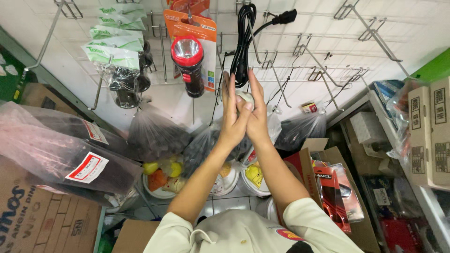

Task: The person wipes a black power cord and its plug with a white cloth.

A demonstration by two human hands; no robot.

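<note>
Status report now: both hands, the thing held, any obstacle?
Left hand and right hand pressed around a small pale object. Black cable hangs just behind.

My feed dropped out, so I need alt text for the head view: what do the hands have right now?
Both hands are raised together against a white wire grid wall, the left hand and right hand cupping a small pale object just under a coiled black power cord hanging from a hook. A red torch in orange packaging hangs to the left, above dark plastic bags.

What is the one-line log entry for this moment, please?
left hand: touches white object | right hand: touches it | black cable: on hook above
</note>
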